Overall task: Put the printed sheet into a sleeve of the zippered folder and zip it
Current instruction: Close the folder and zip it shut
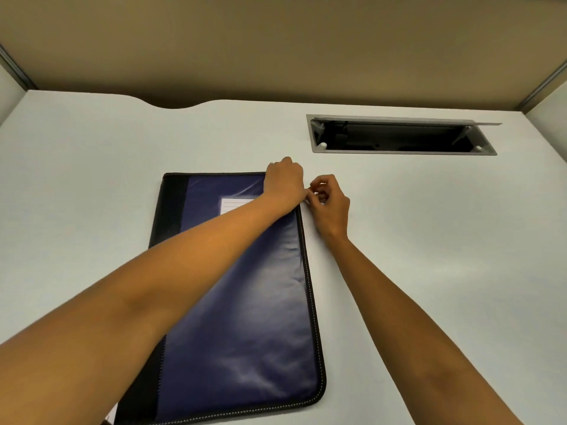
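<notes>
The zippered folder [245, 317] lies closed and flat on the white desk, dark blue with a black spine on its left and a stitched black border. A small lined label shows on its cover. My left hand [283, 184] presses down on the folder's far right corner, its forearm crossing the cover. My right hand [328, 204] is just beside that corner, thumb and fingers pinched on something small at the folder's right edge, apparently the zipper pull. A sliver of white paper [112, 412] peeks out at the folder's near left corner.
An open cable hatch [399, 138] with a raised grey lid is set into the desk at the far right. A tan partition wall [276, 47] stands behind the desk. The white desk [445, 256] spreads to the right of the folder.
</notes>
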`<state>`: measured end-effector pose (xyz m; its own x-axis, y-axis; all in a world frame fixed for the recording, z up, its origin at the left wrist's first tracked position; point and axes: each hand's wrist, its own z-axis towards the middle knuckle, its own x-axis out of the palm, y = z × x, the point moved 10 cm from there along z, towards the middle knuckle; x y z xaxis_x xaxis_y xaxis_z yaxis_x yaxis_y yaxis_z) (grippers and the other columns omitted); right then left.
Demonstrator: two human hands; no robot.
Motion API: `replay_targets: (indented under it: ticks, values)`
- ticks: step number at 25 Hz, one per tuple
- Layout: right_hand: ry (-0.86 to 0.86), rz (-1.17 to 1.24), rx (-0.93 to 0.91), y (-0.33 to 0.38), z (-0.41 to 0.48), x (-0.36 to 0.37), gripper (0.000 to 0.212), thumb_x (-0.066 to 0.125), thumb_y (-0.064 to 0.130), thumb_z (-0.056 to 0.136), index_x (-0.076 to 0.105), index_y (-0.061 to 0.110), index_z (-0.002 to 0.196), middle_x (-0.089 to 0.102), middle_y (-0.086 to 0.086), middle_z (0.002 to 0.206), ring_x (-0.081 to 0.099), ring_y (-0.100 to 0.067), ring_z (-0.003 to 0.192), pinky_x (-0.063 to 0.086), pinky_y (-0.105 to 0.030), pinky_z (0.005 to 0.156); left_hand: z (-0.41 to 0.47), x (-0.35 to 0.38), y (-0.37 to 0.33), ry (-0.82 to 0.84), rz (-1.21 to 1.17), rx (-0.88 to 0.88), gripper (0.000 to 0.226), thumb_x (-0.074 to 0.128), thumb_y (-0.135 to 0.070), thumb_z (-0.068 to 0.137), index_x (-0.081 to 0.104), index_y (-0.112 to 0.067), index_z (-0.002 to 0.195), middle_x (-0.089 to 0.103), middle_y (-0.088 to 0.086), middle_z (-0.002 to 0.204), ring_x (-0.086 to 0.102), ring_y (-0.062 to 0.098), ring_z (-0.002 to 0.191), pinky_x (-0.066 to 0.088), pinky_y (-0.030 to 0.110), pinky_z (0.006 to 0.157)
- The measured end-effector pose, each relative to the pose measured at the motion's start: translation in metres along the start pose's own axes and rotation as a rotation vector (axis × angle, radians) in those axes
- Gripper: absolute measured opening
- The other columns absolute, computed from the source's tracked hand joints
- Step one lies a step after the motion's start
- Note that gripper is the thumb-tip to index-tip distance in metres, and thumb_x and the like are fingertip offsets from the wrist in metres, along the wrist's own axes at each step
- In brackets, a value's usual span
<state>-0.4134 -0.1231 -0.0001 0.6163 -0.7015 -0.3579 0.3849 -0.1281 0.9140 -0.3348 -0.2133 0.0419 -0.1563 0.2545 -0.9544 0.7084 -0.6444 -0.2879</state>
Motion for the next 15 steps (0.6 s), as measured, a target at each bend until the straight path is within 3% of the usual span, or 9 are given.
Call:
replay_targets:
  ticks: [3,5,8,10,11,15]
  values:
    - [-0.005,-0.015,0.005,0.001,0.000,-0.001,0.011,0.068,0.012,0.084,0.059,0.012,0.091,0.064,0.009,0.082,0.059,0.000,0.069,0.049,-0.013,0.065,0.002,-0.003,-0.002,-0.031,-0.039,0.009,0.027,0.069,-0.022,0.083,0.067,-0.003,0.102,0.061,0.014,0.113,0.058,0.030,0.102,0.051,0.039,0.086]
    - [-0.005,-0.048,0.006,0.001,-0.003,0.001,0.004,0.062,0.015,0.088,0.059,0.012,0.088,0.066,0.004,0.080,0.062,-0.009,0.072,0.051,-0.023,0.067,0.005,-0.004,-0.002,-0.023,-0.057,0.012,0.022,0.068,-0.015,0.082,0.068,-0.001,0.099,0.064,0.014,0.108,0.060,0.030,0.101,0.053,0.040,0.085]
    - [0.065,-0.229,-0.064,0.011,-0.005,0.012,0.023,0.054,0.026,0.087,0.056,0.016,0.066,0.058,0.005,0.067,0.055,-0.019,0.066,0.043,-0.034,0.063,0.017,0.001,0.003,0.052,-0.128,-0.035,0.016,0.064,-0.007,0.076,0.067,0.001,0.089,0.068,0.014,0.099,0.063,0.030,0.096,0.054,0.039,0.082]
    - [0.126,-0.290,-0.091,0.015,-0.007,0.018,0.030,0.062,0.033,0.084,0.053,0.021,0.059,0.052,0.011,0.063,0.050,-0.017,0.068,0.039,-0.034,0.069,0.023,0.004,0.007,0.117,-0.139,-0.089,0.011,0.066,-0.010,0.072,0.056,-0.005,0.073,0.063,0.008,0.084,0.062,0.028,0.091,0.049,0.033,0.074]
    - [0.151,-0.294,-0.094,0.015,-0.007,0.020,0.030,0.065,0.034,0.083,0.055,0.020,0.059,0.052,0.011,0.063,0.050,-0.016,0.069,0.039,-0.035,0.073,0.027,0.006,0.009,0.139,-0.128,-0.108,0.020,0.067,-0.012,0.071,0.048,-0.009,0.067,0.056,0.004,0.075,0.060,0.027,0.088,0.044,0.032,0.072]
    - [0.214,-0.225,-0.084,0.014,-0.007,0.020,0.026,0.070,0.025,0.083,0.061,0.009,0.065,0.060,0.002,0.068,0.050,-0.017,0.071,0.042,-0.046,0.078,0.036,0.008,0.012,0.091,-0.077,-0.128,0.036,0.067,-0.018,0.075,0.034,-0.015,0.061,0.040,-0.002,0.066,0.057,0.025,0.089,0.030,0.032,0.076]
